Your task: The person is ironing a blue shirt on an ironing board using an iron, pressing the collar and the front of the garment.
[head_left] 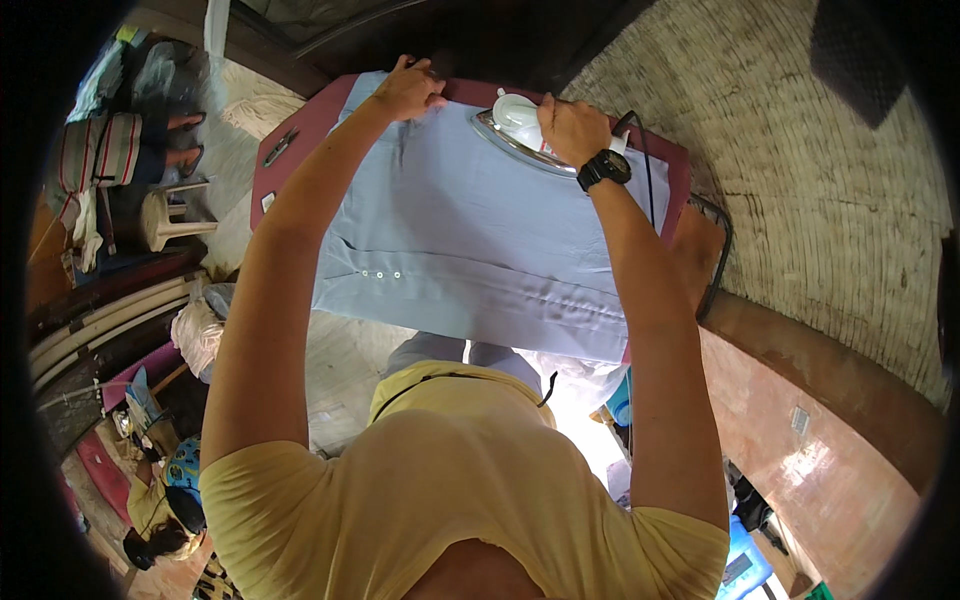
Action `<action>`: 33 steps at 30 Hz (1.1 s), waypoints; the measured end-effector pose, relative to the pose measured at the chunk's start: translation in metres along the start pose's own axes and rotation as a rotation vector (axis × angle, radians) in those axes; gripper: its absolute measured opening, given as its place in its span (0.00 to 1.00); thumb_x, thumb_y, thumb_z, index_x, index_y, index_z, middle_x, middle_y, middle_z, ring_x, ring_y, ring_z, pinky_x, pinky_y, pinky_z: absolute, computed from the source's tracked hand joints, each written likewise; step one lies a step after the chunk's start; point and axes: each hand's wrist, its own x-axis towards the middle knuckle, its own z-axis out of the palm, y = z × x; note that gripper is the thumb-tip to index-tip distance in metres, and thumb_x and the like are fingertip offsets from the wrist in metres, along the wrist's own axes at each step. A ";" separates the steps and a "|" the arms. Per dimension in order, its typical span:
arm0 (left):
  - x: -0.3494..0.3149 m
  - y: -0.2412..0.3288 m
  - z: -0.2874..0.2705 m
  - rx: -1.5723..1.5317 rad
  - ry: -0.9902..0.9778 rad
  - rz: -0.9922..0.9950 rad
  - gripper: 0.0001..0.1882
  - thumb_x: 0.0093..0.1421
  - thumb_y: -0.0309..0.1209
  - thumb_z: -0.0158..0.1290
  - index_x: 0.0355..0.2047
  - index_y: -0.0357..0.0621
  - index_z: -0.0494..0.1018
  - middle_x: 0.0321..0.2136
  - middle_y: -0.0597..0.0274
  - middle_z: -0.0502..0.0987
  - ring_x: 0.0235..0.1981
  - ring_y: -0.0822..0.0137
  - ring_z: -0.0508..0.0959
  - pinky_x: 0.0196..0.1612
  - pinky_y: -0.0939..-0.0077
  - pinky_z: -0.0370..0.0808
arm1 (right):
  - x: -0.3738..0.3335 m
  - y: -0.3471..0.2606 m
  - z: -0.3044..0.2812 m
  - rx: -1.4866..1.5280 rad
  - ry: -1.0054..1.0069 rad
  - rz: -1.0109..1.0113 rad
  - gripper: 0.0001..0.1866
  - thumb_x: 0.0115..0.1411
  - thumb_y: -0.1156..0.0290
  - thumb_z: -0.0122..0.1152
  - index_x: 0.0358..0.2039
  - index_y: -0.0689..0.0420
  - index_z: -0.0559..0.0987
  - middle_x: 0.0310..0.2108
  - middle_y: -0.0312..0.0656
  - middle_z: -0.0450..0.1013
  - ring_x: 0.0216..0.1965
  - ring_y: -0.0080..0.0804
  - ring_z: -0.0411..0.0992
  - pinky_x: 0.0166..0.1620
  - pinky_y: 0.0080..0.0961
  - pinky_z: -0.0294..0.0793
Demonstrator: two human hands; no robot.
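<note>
A light blue garment (pixel 450 200) with a few small white buttons lies spread over a maroon ironing board (pixel 300 165), its near part hanging toward me. My right hand (pixel 575 130), with a black watch above it, is wrapped round the handle of a white clothes iron (pixel 515 115). The iron's metal soleplate rests on the cloth near the far right, and its tip points left. At the far left edge of the garment is my left hand (pixel 408 90), fingers bent on the cloth; whether they pinch it is hard to make out.
A black cord (pixel 645 165) runs from the iron down the board's right side. On the board's left lies a small dark tool (pixel 281 147). A beige stool (pixel 170 218) and a person's legs are at far left; another person (pixel 165 510) is at lower left. A woven wall (pixel 790 180) stands right.
</note>
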 end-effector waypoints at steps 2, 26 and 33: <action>-0.010 -0.008 0.005 -0.128 0.108 -0.091 0.13 0.60 0.45 0.57 0.31 0.50 0.76 0.35 0.61 0.78 0.50 0.59 0.70 0.56 0.52 0.59 | 0.010 -0.018 0.002 0.024 -0.008 0.022 0.30 0.66 0.54 0.37 0.21 0.59 0.83 0.21 0.57 0.76 0.25 0.57 0.77 0.34 0.50 0.77; -0.178 -0.043 0.075 -0.456 0.177 -0.897 0.45 0.46 0.64 0.62 0.53 0.40 0.72 0.49 0.46 0.77 0.53 0.49 0.75 0.53 0.57 0.72 | -0.042 0.064 -0.034 -0.317 -0.346 -0.309 0.16 0.61 0.57 0.48 0.27 0.50 0.81 0.30 0.46 0.79 0.38 0.48 0.78 0.37 0.46 0.79; -0.178 -0.058 0.081 -0.744 0.274 -0.762 0.40 0.51 0.57 0.62 0.54 0.39 0.72 0.49 0.49 0.78 0.52 0.52 0.77 0.53 0.63 0.72 | -0.094 0.145 -0.048 -0.314 -0.125 -0.347 0.09 0.56 0.63 0.56 0.26 0.50 0.81 0.25 0.43 0.78 0.29 0.46 0.78 0.32 0.45 0.78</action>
